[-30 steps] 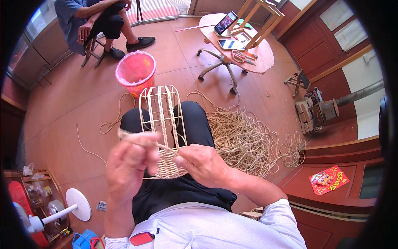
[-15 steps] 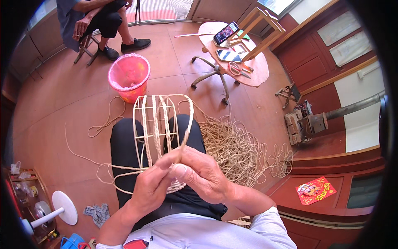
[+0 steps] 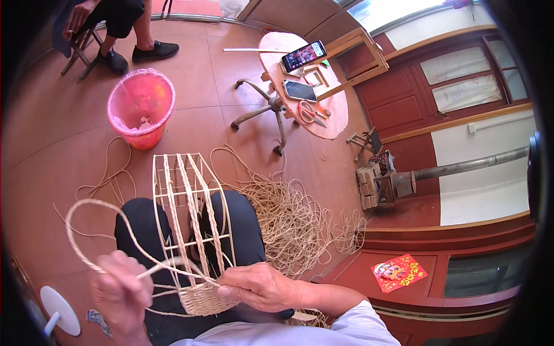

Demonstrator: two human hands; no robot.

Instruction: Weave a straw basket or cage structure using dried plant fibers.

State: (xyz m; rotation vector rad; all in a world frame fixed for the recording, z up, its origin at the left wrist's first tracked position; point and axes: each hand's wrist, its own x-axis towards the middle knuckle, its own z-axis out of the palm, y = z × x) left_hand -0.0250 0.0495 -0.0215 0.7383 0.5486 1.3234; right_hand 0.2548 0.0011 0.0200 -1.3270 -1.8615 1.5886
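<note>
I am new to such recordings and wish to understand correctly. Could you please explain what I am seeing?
There is no machine here: a person works bare-handed. The view comes from a fisheye camera worn on the head, looking down, so straight edges bend. The left hand, blurred, holds a looped cord; the right hand pinches a basket-like frame at its woven end. A heap of cord lies on the floor. Scissors and a propped smartphone are on the round table.
</note>
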